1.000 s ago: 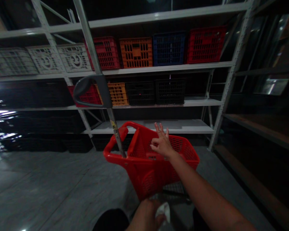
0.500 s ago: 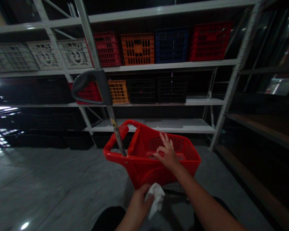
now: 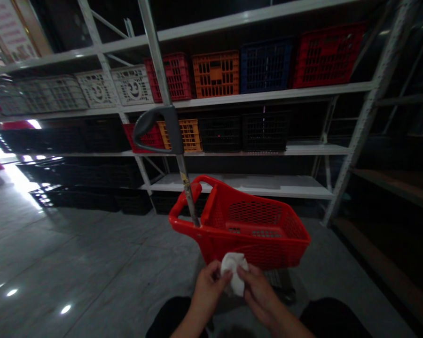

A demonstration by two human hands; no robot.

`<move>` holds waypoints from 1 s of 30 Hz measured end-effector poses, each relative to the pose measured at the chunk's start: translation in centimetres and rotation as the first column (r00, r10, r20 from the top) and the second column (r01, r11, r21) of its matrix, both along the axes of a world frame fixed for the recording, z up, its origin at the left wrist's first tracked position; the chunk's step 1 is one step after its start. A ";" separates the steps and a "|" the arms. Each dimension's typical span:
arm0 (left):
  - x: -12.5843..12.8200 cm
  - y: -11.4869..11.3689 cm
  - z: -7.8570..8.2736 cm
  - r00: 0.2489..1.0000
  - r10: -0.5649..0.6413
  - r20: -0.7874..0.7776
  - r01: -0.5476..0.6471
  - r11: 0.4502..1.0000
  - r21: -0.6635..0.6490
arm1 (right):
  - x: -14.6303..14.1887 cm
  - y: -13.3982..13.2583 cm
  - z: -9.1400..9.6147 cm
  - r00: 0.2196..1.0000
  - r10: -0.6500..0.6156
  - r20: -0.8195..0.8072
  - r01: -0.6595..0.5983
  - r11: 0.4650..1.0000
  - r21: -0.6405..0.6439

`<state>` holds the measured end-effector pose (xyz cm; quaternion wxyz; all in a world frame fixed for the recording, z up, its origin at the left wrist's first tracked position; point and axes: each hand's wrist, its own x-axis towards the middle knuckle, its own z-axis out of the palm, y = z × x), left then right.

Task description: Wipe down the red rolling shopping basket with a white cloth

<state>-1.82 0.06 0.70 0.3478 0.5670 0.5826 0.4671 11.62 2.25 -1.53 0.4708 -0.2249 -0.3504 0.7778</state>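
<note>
Both of my hands meet low in the middle of the view around a small crumpled white cloth (image 3: 233,276). My left hand (image 3: 207,287) pinches its left side and my right hand (image 3: 256,290) grips its right side. Just beyond them a red plastic shopping basket on wheels (image 3: 254,232) stands on the grey floor. Its metal pull rod with a grey handle (image 3: 161,129) rises at its left end. The basket looks empty inside.
Metal shelving (image 3: 254,94) runs across the back with white, red, orange, blue and black plastic crates. A lower white shelf (image 3: 254,185) sits behind the basket. Dark wooden shelves (image 3: 391,188) line the right. My dark trouser knees (image 3: 324,314) show at the bottom.
My right hand has left the basket rim and come back to the cloth. My left hand has raised the cloth. The view has shifted, so the basket sits further right.
</note>
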 end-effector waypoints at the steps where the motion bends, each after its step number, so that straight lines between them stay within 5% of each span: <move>1: -0.6 0.1 0.2 0.998 0.032 -0.057 -0.030 0.999 0.038 | 0.1 0.5 0.2 0.999 -0.032 0.021 0.032 1.000 0.000; 3: -2.3 0.6 1.3 0.967 0.179 -0.181 -0.142 0.970 0.197 | 0.2 2.0 0.8 0.985 -0.115 0.126 0.113 0.993 0.029; 6: -5.4 1.9 4.1 0.826 0.463 -0.322 -0.263 0.822 0.505 | 0.3 5.2 3.2 0.897 -0.299 0.327 0.223 0.942 0.250; 8: -7.1 3.3 6.3 0.693 0.625 -0.358 -0.301 0.703 0.645 | -0.4 7.4 5.5 0.800 -0.479 0.362 0.243 0.810 0.534; 10: -8.2 4.8 8.1 0.573 0.700 -0.427 -0.291 0.661 0.692 | -2.1 9.0 7.4 0.681 -0.656 0.324 0.181 0.580 0.794; 13: -8.7 6.9 9.3 0.393 0.684 -0.615 -0.275 0.725 0.631 | -5.8 9.6 7.7 0.541 -0.782 0.308 -0.081 0.316 0.945; 17: -8.8 8.1 8.7 0.256 0.536 -0.804 -0.238 0.841 0.485 | -7.6 9.2 3.6 0.518 -0.802 0.299 -0.321 0.142 0.936; 20: -8.9 8.2 8.0 0.211 0.540 -0.815 -0.214 0.839 0.501 | -4.1 9.6 0.3 0.472 -0.832 0.292 -0.330 0.141 0.934; 24: -8.8 8.3 7.8 0.203 0.560 -0.804 -0.227 0.825 0.517 | 0.3 10.1 -1.7 0.339 -0.878 0.336 -0.296 0.240 0.925; 27: -8.6 8.5 7.7 0.208 0.569 -0.795 -0.242 0.818 0.522 | -1.9 9.6 -0.9 0.295 -0.889 0.349 -0.247 0.282 0.927; 30: -8.6 8.7 7.6 0.188 0.575 -0.796 -0.237 0.813 0.531 | -7.2 8.9 1.2 0.369 -0.870 0.327 -0.238 0.252 0.938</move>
